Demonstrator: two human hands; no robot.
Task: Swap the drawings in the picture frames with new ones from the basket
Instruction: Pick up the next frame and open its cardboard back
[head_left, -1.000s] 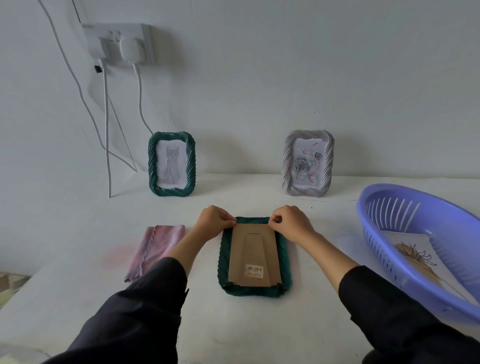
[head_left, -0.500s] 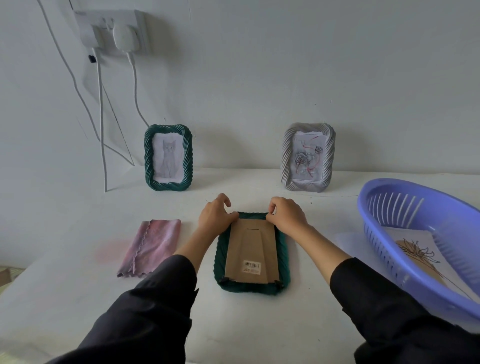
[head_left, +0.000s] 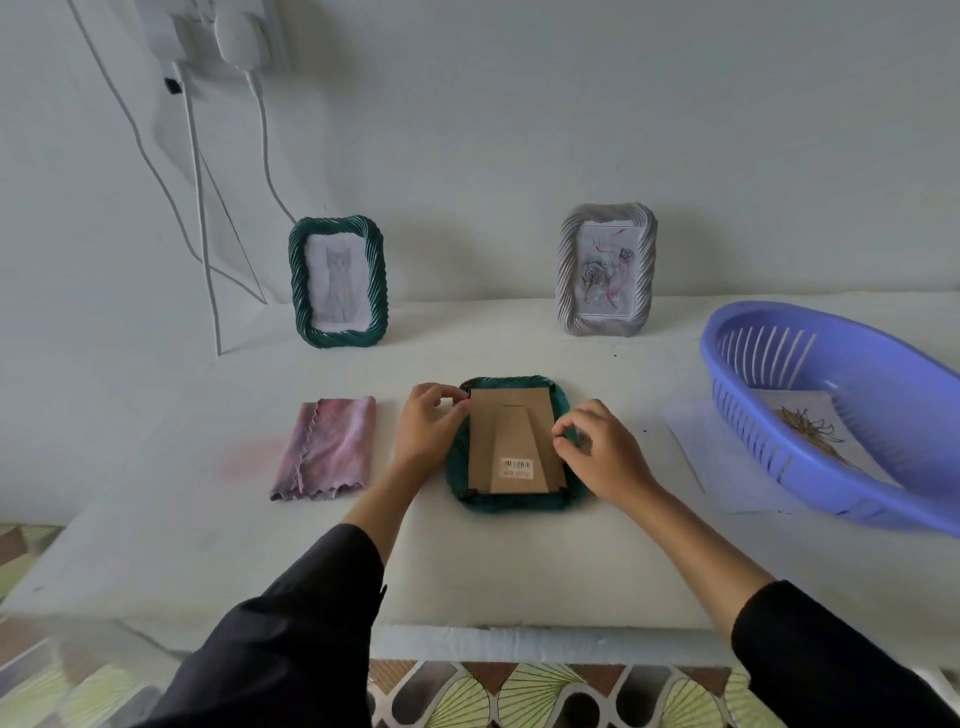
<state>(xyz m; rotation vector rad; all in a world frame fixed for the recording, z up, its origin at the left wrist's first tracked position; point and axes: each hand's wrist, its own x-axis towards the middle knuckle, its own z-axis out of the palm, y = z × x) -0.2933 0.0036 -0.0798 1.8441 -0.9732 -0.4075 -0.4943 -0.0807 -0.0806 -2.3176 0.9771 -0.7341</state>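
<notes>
A green picture frame (head_left: 514, 501) lies face down on the white table, its brown cardboard back (head_left: 511, 447) up. My left hand (head_left: 431, 426) pinches at the frame's top left corner. My right hand (head_left: 602, 452) touches the frame's right edge at mid height, fingers curled. A second green frame (head_left: 337, 283) with a cat drawing and a grey frame (head_left: 605, 270) with a flower drawing stand against the wall. At the right, a purple basket (head_left: 857, 415) holds a drawing (head_left: 810, 431) on paper.
A folded pink cloth (head_left: 327, 449) lies left of the flat frame. White cables (head_left: 202, 208) hang from a wall socket at the upper left. A sheet of paper (head_left: 696, 441) lies under the basket. The table's front edge (head_left: 519, 639) is near my arms.
My right hand has slid from the frame's top right corner down to its right edge. My left hand stays at the top left corner. The view has tilted down.
</notes>
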